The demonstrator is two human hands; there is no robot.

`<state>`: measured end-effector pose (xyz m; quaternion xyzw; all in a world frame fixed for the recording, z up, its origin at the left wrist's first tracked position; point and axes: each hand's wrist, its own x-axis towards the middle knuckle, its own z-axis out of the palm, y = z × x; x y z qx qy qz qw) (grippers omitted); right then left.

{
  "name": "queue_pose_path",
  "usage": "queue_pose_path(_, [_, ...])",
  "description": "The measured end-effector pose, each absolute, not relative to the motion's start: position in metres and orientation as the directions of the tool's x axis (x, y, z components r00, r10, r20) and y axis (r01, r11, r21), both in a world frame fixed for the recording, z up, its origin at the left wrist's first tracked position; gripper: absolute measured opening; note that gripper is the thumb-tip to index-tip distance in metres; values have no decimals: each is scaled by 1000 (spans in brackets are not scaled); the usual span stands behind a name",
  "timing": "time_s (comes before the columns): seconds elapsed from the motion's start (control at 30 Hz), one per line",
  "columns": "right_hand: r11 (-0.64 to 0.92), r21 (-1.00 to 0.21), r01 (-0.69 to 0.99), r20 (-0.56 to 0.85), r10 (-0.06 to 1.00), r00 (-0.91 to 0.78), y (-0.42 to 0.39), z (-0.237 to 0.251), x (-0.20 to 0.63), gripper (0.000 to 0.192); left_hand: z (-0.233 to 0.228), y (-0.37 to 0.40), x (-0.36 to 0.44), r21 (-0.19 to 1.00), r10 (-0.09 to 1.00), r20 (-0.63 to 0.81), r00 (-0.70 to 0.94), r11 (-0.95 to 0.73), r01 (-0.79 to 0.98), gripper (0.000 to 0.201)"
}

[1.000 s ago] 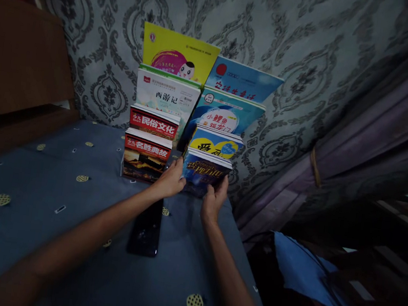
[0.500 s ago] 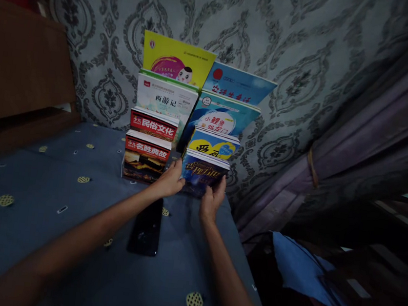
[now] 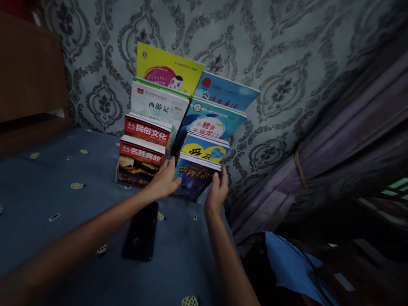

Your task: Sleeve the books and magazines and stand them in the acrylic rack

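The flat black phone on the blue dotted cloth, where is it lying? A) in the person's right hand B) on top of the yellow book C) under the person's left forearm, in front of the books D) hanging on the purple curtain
C: the flat black phone lies on the blue dotted cloth beneath the left forearm, before the dark blue front book both hands grip.

One head-worn view, looking forward and down across the bed to the wall.

You see everything from above your own forearms, facing the patterned wall (image 3: 275, 43) at the far edge of the blue bedspread (image 3: 36, 202). The book rack (image 3: 176, 135) stands at that far edge, near mid-frame, close enough that you can read the cover titles. The bedspread's right edge drops away toward the curtain (image 3: 357, 131). There is no second view to share any of this.
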<state>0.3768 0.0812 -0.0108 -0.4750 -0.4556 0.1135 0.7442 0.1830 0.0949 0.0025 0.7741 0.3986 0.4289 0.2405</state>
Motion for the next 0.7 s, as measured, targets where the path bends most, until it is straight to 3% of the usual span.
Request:
queue_pose_path(0.2, [542, -793, 278, 602, 631, 489, 96, 18, 388, 59, 23, 98, 189, 723, 808, 477, 347, -585, 367, 83])
queue_pose_path(0.33, [512, -823, 247, 552, 616, 563, 91, 16, 394, 63, 22, 87, 182, 723, 804, 500, 323, -593, 355, 80])
queue_pose_path(0.53, [463, -847, 262, 525, 648, 552, 43, -33, 397, 58, -26, 46, 131, 694, 779, 570, 260, -627, 356, 51])
queue_pose_path(0.7, [340, -880, 331, 467, 744, 478, 8, -92, 375, 51, -71, 23, 88, 741, 852, 465, 242, -524, 421, 33])
